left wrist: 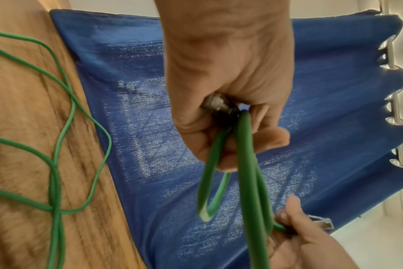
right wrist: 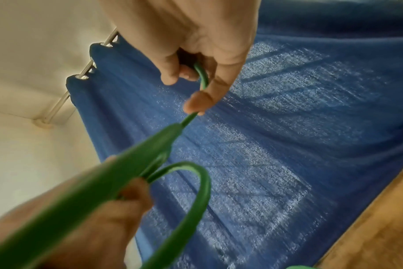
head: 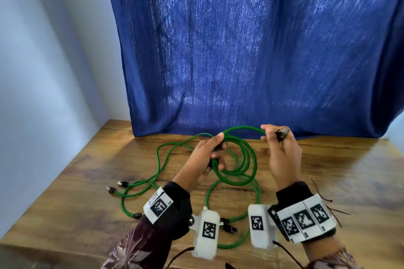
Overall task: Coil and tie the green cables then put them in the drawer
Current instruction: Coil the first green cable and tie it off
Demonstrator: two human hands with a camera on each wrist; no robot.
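A green cable coil [head: 238, 159] of several loops hangs above the wooden table [head: 328, 177]. My left hand [head: 209, 155] grips the loops on their left side, and in the left wrist view its fingers [left wrist: 221, 142] curl round the strands and a metal plug. My right hand [head: 277, 144] pinches the top strand [right wrist: 201, 76] near the cable's free end, whose dark plug [head: 282, 133] sticks out above the knuckles. More green cables [head: 161, 155] lie loose on the table to the left, their plugs [head: 115, 186] near the left edge. No drawer is in view.
A blue curtain [head: 251, 50] hangs right behind the table's far edge. Thin dark twist ties [head: 325, 199] lie on the table by my right wrist. More cable loops and plugs [head: 229, 227] lie between my wrists. A pale wall is at the left.
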